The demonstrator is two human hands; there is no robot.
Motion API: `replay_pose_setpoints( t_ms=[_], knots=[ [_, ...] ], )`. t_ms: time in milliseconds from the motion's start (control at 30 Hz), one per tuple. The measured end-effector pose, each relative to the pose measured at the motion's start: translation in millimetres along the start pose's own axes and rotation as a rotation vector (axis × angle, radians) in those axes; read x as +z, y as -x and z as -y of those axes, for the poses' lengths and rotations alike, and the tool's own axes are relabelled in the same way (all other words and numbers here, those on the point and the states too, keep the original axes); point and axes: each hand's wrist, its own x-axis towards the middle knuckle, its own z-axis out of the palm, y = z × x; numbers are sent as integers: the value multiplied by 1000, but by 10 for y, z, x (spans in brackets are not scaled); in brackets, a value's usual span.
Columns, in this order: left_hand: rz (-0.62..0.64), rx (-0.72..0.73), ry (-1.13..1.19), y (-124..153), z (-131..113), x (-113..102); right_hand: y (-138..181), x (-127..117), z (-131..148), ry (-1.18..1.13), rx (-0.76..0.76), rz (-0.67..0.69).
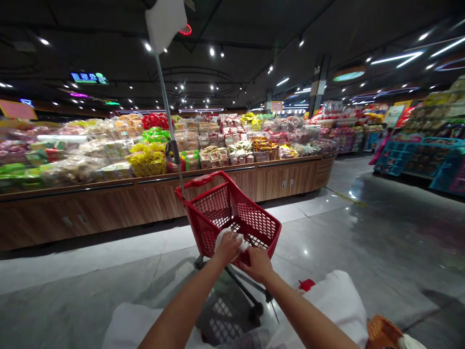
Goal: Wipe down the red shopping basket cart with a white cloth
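Supermarket aisle, seen from beside the shopper: a polished grey floor runs under dark ceiling lights, and a long wooden display counter carries heaped packaged snacks. Before the counter stands a small red cart, its basket showing no goods inside, with a thin pole rising from its far left corner to a white flag. The person's two bare arms reach forward to the cart's near rim. The left hand is closed over a crumpled white cloth, pressing it onto the rim. The right hand, just beside it, curls its fingers over the same rim. The cloth lies bunched under the left palm, its edges showing on either side of the knuckles. Judged from this pose, the rubbing goes best if the right hand braces the wheeled cart while the left keeps the cloth flat against the plastic.
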Motion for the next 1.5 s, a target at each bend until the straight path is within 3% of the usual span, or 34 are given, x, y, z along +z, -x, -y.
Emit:
replay_pose_setpoints(
  t_ms=[133, 300, 400, 467, 667, 733, 967, 1167, 1267, 1433, 1500],
  knots=[
    [41, 182, -68, 45, 367, -214, 85, 5, -90, 99, 50, 2],
    [74, 53, -253, 311, 1103, -721, 127, -36, -415, 150, -16, 3],
    [44, -25, -291, 448, 1230, -858, 82, -41, -513, 159, -37, -34],
    [32, -78, -286, 454, 1072, -816, 41, -38, -529, 164, -28, -55],
    [49, -137, -156, 95, 19, -359, -63, -17, -463, 154, -20, -73],
    [44, -149, -115, 5, -200, -262, -78, -6, -444, 145, -32, -89],
    [18, -134, -82, 30, -313, -205, -36, 14, -397, 116, -27, -125],
    [31, -44, -103, -75, -458, -107, -11, -43, -425, 50, -72, -70],
    [60, 30, -141, 57, -97, -231, -18, -33, -475, 84, -73, -58],
    [-70, -54, -259, 667, 1115, -700, -33, 63, -523, 119, -123, -133],
    [-112, -58, -295, 877, 1456, -869, -41, 91, -531, 126, -138, -154]
  ],
)
